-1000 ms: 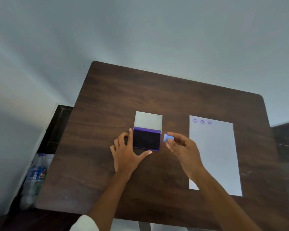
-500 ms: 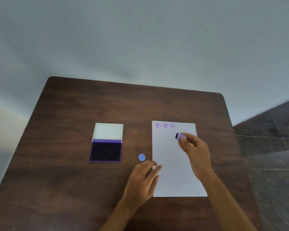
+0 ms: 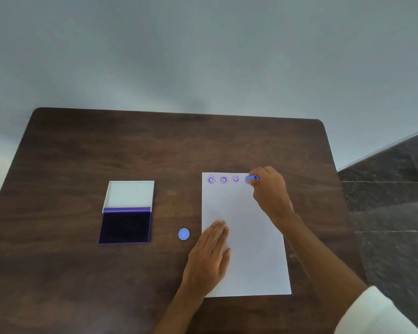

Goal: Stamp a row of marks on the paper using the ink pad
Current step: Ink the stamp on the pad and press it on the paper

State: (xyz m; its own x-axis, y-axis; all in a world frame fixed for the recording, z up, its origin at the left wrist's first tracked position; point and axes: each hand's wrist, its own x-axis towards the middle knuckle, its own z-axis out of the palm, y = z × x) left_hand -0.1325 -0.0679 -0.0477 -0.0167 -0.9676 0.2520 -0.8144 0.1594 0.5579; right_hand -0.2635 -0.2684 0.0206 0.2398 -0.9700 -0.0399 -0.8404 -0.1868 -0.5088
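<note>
Paper (image 3: 246,237) lies upright on a dark wooden table (image 3: 155,145), three purple marks along its top edge. Right hand (image 3: 270,189) pinches a small blue stamp (image 3: 251,179) beside them, extending the row. Left hand (image 3: 209,256), open and flat, steadies the sheet. Open ink pad (image 3: 126,226) and a blue cap (image 3: 184,234) sit left; pale wall behind.

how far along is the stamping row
Done: three purple marks sit along the paper's top edge. In hand: the right hand holds the blue stamp at the fourth spot while the left hand steadies the sheet. Left: space beyond toward the right edge.
</note>
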